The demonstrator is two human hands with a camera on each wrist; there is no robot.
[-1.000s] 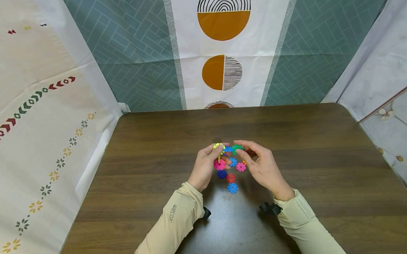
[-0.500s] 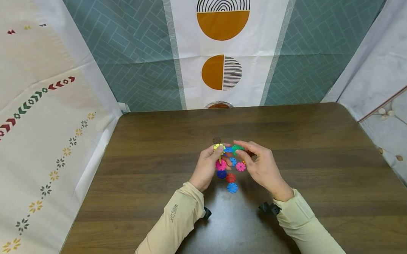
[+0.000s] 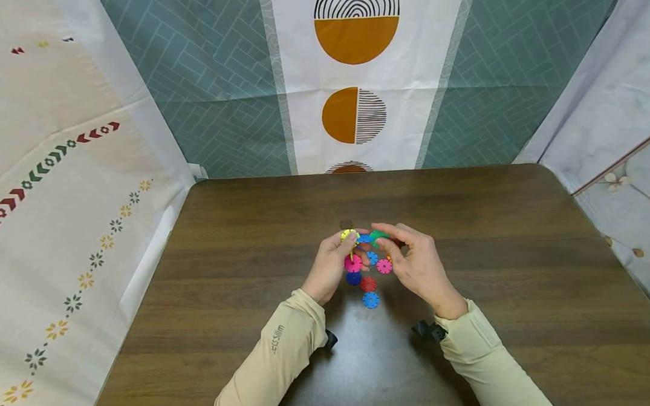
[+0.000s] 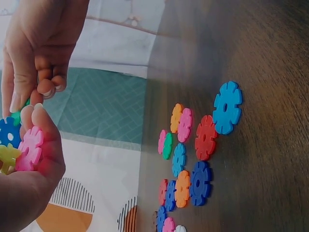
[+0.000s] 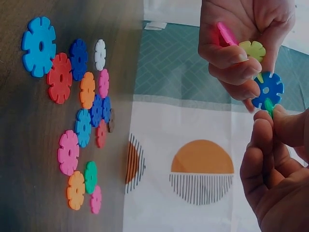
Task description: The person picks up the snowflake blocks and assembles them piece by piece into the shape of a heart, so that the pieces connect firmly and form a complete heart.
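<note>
My left hand (image 3: 326, 264) grips a small chain of notched plastic interlocking discs, among them a yellow disc (image 5: 253, 50) and a pink disc (image 4: 32, 150). A blue disc (image 5: 273, 92) juts from the yellow one toward the other hand. Between thumb and index finger, my right hand (image 3: 417, 262) pinches a green disc (image 3: 378, 237). In the right wrist view the green disc is seen edge-on, its tip right at the blue disc's rim. Both hands are raised above the table, and the left fingers hide part of the chain.
Loose discs lie flat on the brown wooden table (image 3: 242, 291) below the hands: a light blue disc (image 3: 370, 300), a red disc (image 3: 368, 284), a dark blue disc (image 4: 200, 183), an orange disc (image 5: 76, 190), a white disc (image 5: 100, 54) and several others. Patterned cloths (image 3: 221, 80) hang behind the table.
The left hand has shifted very slightly to the right with its joined discs. The right hand stays nearly still, pinching the green disc throughout.
</note>
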